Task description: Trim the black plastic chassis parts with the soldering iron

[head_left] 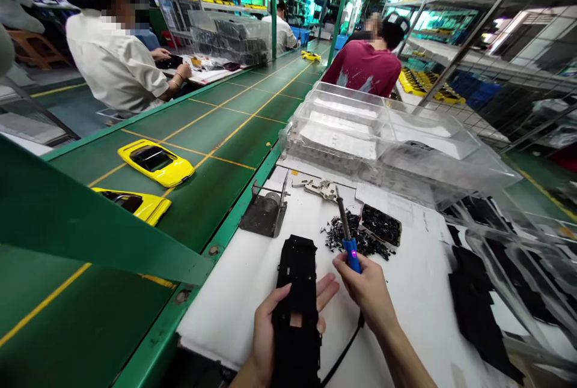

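Observation:
A long black flat part (297, 292) with a small square hole lies in my left hand (265, 328), thumb on its edge and fingers showing beyond its right side. My right hand (367, 289) is wrapped round the blue handle of a soldering iron (351, 253), whose metal tip points up and away from me. A dark cable runs down from the iron. Beyond the iron, many small black pieces (336, 235) lie scattered beside a small box (381, 224) filled with more of them. The iron's tip is apart from the black part.
Yellow car bodies (155, 163) sit on the green conveyor (234, 100) at left. A metal stand (265, 211) is on the white table (234, 292). Clear plastic trays (342, 118) are stacked beyond; black parts (480, 310) lie at right. People sit along the conveyor. A green beam crosses at left.

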`<state>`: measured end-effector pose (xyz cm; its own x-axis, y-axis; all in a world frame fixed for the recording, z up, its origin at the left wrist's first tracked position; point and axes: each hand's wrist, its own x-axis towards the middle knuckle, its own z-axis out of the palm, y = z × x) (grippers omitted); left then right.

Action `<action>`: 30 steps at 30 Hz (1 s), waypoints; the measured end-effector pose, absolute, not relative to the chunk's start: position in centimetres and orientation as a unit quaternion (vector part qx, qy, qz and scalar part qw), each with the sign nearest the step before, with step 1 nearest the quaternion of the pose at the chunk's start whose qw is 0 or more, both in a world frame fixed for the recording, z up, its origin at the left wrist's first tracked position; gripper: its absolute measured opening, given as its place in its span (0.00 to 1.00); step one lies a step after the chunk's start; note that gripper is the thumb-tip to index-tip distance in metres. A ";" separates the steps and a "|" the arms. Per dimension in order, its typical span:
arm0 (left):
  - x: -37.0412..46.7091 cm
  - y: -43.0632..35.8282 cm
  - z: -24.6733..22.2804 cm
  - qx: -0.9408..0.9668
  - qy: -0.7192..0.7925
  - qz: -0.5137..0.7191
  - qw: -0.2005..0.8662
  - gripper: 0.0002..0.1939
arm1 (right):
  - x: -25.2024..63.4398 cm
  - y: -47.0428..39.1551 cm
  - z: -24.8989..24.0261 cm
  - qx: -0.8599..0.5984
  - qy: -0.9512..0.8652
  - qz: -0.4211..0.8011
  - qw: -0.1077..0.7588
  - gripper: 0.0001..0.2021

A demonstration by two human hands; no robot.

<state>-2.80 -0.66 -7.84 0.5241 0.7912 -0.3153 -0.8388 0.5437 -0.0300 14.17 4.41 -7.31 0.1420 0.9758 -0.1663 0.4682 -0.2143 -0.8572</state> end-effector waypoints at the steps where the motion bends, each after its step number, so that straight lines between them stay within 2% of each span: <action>1: -2.5 -0.6 -7.5 -0.087 0.130 0.462 0.873 0.30 | 14.0 3.7 -6.9 -0.673 -0.518 0.394 0.352 0.18; 5: -1.6 -0.6 -6.5 -0.055 0.104 0.443 0.889 0.32 | 14.1 1.3 -6.0 -0.660 -0.432 0.422 0.447 0.19; 10: -0.9 -0.7 -5.8 -0.036 0.114 0.438 0.891 0.34 | 15.0 -0.4 -6.5 -0.653 -0.392 0.414 0.498 0.18; 20: 0.9 -1.8 -5.0 0.050 0.206 0.449 0.868 0.37 | 16.6 -1.6 -7.4 -0.641 -0.430 0.384 0.507 0.17; 30: 1.5 -2.2 -4.6 0.088 0.258 0.461 0.845 0.29 | 17.2 -1.3 -7.4 -0.628 -0.428 0.404 0.509 0.19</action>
<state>1.51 -2.20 -4.64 0.4420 0.8236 -0.3555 -0.7332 0.5600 0.3858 17.17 -1.31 -7.35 0.3076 0.9488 -0.0714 0.1256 -0.1149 -0.9854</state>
